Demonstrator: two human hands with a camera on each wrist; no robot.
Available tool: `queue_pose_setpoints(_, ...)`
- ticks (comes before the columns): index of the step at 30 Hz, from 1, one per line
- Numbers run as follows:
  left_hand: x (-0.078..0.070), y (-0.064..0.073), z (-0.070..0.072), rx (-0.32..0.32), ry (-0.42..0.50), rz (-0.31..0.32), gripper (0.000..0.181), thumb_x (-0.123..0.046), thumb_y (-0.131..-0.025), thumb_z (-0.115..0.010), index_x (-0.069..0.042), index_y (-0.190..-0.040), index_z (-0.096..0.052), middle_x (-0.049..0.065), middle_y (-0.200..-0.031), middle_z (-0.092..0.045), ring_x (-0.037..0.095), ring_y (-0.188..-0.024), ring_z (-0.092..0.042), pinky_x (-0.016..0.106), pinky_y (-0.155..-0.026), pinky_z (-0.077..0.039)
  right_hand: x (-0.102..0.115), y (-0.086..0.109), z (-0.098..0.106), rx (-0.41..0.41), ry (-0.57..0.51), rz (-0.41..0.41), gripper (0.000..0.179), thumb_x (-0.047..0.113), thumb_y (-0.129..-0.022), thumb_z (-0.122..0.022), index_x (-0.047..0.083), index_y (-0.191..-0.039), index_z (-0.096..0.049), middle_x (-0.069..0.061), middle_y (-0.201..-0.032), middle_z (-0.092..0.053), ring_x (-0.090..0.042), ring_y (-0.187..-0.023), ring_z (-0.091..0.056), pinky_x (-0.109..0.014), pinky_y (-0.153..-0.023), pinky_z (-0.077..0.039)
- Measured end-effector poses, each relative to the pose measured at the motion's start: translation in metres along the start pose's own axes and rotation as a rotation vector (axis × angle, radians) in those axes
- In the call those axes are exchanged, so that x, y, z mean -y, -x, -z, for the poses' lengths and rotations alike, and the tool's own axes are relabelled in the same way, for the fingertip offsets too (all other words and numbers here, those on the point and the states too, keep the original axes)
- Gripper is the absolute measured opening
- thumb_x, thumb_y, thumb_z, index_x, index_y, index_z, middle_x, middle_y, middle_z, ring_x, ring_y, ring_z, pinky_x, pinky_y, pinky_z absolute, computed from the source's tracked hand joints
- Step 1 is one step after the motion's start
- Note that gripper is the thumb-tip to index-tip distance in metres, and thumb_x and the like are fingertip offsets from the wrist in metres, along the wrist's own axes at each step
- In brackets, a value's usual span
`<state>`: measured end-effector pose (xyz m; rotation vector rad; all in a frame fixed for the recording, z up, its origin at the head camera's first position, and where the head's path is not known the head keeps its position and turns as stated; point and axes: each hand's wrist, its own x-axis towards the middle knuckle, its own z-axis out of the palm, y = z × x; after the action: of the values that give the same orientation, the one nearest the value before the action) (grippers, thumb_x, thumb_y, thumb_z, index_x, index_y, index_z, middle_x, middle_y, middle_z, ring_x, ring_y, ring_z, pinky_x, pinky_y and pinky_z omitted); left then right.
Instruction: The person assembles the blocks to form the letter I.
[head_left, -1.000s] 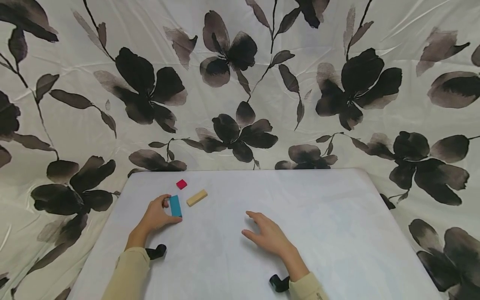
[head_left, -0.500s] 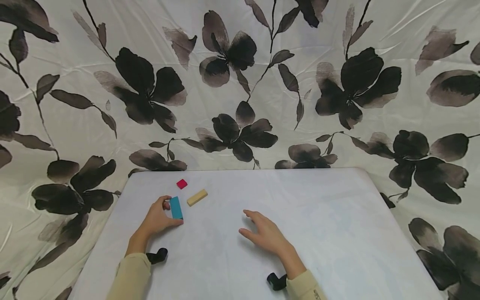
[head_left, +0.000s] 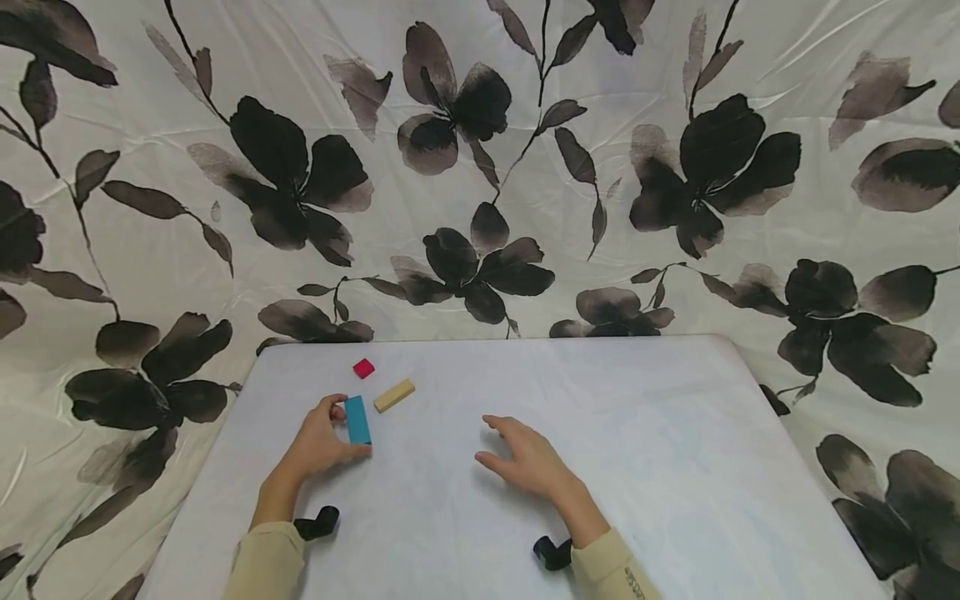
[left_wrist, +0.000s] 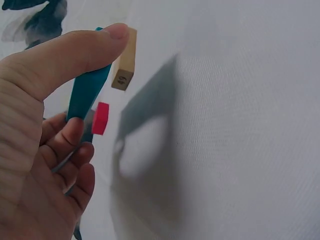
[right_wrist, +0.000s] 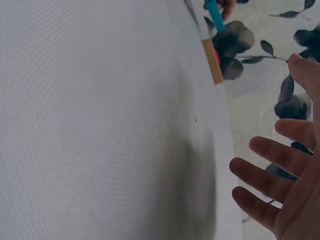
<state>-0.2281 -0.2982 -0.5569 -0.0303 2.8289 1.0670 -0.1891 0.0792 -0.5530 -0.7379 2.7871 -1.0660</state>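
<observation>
My left hand (head_left: 318, 446) holds a blue rectangular block (head_left: 357, 420) by its two ends, thumb at the near end and fingers at the far end. In the left wrist view the blue block (left_wrist: 90, 89) hangs above the table, its shadow falling apart from it. Beyond it lie a wooden block (left_wrist: 124, 62) marked with a number and a small red block (left_wrist: 100, 118). My right hand (head_left: 531, 462) hovers over the middle of the table with nothing in it. Its fingers are spread in the right wrist view, where the wooden block (right_wrist: 213, 61) lies far off.
The white table (head_left: 675, 467) reaches up to a floral curtain (head_left: 570, 183) at its far edge. The red block (head_left: 363, 368) lies near the far left edge, behind the wooden block (head_left: 394, 396). Black wrist cameras (head_left: 552, 552) stick out inward from both cuffs.
My left hand has moved slightly nearer and to the right with the blue block. The right hand has drifted a little to the left. The red and wooden blocks stay put.
</observation>
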Motion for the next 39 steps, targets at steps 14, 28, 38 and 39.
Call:
queue_pose_setpoints(14, -0.027, 0.000, -0.017, -0.015, 0.009, -0.102, 0.106, -0.038, -0.061, -0.092, -0.003, -0.142, -0.033, 0.011, -0.111, -0.047, 0.029, -0.105, -0.042, 0.050, -0.090, -0.040, -0.009, -0.002, 0.012, -0.004, 0.036, -0.009, 0.066, 0.054, -0.092, -0.058, 0.013, -0.143, -0.047, -0.002, -0.138, -0.053, -0.018, -0.113, -0.058, -0.037, -0.094, -0.045)
queue_pose_setpoints(28, -0.052, -0.001, -0.045, 0.027, 0.079, -0.145, 0.104, -0.032, -0.060, -0.094, -0.003, -0.141, -0.035, 0.010, -0.112, -0.047, 0.028, -0.107, -0.043, 0.049, -0.093, -0.040, -0.017, -0.003, 0.017, -0.020, 0.083, 0.010, 0.065, 0.053, -0.092, -0.059, 0.012, -0.141, -0.049, -0.004, -0.137, -0.054, -0.018, -0.112, -0.058, -0.037, -0.093, -0.045)
queue_pose_setpoints(38, -0.075, -0.006, -0.061, 0.024, 0.138, -0.218, 0.102, -0.025, -0.059, -0.095, -0.002, -0.140, -0.037, 0.008, -0.107, -0.048, 0.025, -0.105, -0.045, 0.044, -0.093, -0.038, -0.023, -0.007, 0.022, -0.021, 0.082, 0.007, 0.066, 0.054, -0.092, -0.058, 0.012, -0.142, -0.049, -0.004, -0.138, -0.053, -0.018, -0.112, -0.059, -0.038, -0.092, -0.046)
queue_pose_setpoints(39, -0.077, -0.006, -0.062, 0.027, 0.140, -0.222, 0.101, -0.024, -0.059, -0.095, -0.002, -0.140, -0.037, 0.008, -0.108, -0.048, 0.025, -0.105, -0.046, 0.044, -0.093, -0.039, -0.024, -0.007, 0.023, -0.023, 0.080, 0.007, 0.065, 0.054, -0.092, -0.058, 0.012, -0.142, -0.049, -0.004, -0.137, -0.053, -0.019, -0.111, -0.059, -0.038, -0.092, -0.046)
